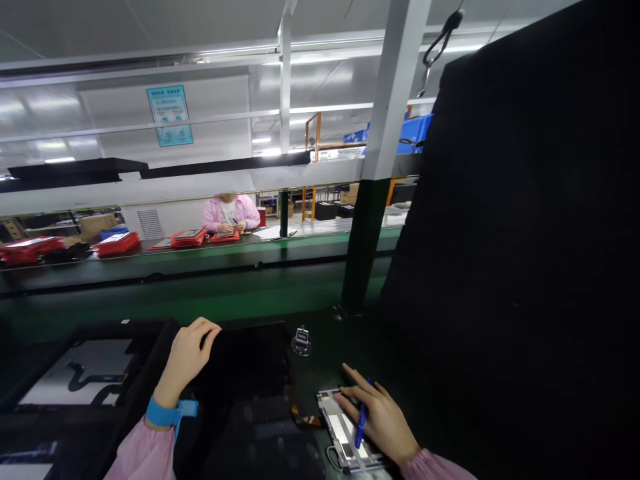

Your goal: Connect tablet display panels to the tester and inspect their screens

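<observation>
My left hand curls over the top edge of a black panel that stands in front of me, and a blue wrist strap circles that wrist. My right hand rests on a flat silver board lying on the dark bench and holds a blue pen between its fingers. Both sleeves are pink.
A black tray holding a pale panel sits at the left. A small clear stand is behind the panel. A large black sheet fills the right side. Across the green conveyor, a person in pink works beside red stacks.
</observation>
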`<act>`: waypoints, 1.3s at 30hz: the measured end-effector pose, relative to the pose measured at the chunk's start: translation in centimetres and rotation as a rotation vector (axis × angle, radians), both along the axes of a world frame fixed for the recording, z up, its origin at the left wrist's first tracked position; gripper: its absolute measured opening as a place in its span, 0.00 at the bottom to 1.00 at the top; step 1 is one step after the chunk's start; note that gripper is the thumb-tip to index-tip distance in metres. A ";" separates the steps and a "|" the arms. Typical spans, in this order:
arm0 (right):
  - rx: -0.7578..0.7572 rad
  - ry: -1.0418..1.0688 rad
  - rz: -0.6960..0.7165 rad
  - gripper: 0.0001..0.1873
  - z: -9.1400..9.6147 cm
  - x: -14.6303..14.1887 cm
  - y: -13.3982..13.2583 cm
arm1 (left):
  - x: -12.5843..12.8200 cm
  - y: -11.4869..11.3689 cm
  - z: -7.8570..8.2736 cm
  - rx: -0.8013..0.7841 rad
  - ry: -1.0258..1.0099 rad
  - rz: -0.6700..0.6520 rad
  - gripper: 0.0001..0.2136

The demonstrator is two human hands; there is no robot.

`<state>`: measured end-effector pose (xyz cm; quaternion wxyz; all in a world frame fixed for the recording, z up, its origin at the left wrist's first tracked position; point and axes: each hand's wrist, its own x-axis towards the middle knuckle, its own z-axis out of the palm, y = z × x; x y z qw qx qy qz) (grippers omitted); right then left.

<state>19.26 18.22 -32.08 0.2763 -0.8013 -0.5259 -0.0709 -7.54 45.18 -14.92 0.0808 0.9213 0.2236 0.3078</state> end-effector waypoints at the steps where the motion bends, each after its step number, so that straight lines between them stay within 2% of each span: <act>1: 0.006 0.006 -0.004 0.22 0.0 0.0 0.1 | -0.1 0.0 0.2 -0.033 0.015 -0.017 0.13; 9: 0.072 0.014 -0.034 0.31 0.0 0.0 1.1 | -0.5 0.2 1.5 -0.171 0.084 -0.090 0.13; 20: 0.118 -0.040 0.006 0.28 -1.1 0.2 0.5 | -0.4 0.0 1.6 -0.199 0.085 -0.092 0.17; 22: 0.183 -0.038 0.014 0.26 -0.3 -0.4 0.9 | -0.5 -0.1 1.8 -0.182 0.095 -0.102 0.17; 24: 0.295 0.009 0.001 0.24 1.4 -1.8 2.4 | -0.6 -0.1 1.9 -0.169 0.101 -0.110 0.17; 28: 0.505 0.186 -0.024 0.30 5.6 -5.1 8.0 | -1.0 0.0 2.2 -0.168 0.107 -0.116 0.16; 29: 0.531 0.210 -0.009 0.32 6.3 -5.7 9.5 | -1.1 0.0 2.3 -0.161 0.111 -0.119 0.17; 31: 0.570 0.224 0.004 0.27 6.9 -6.3 12.0 | -1.2 0.3 2.2 -0.135 0.117 -0.109 0.16; 33: 0.588 0.210 0.030 0.23 6.3 -6.3 13.3 | -1.4 0.7 1.8 -0.124 0.106 -0.091 0.16; 35: 0.589 0.178 0.082 0.23 4.9 -5.9 13.5 | -1.8 1.1 0.7 -0.166 0.041 -0.077 0.15; 37: 0.570 0.127 0.163 0.27 3.3 -5.3 13.0 | -2.4 1.4 -1.2 -0.239 -0.124 -0.026 0.17; 39: 0.533 0.071 0.240 0.32 2.1 -5.0 12.4 | -2.9 1.4 -3.9 -0.347 -0.352 0.078 0.24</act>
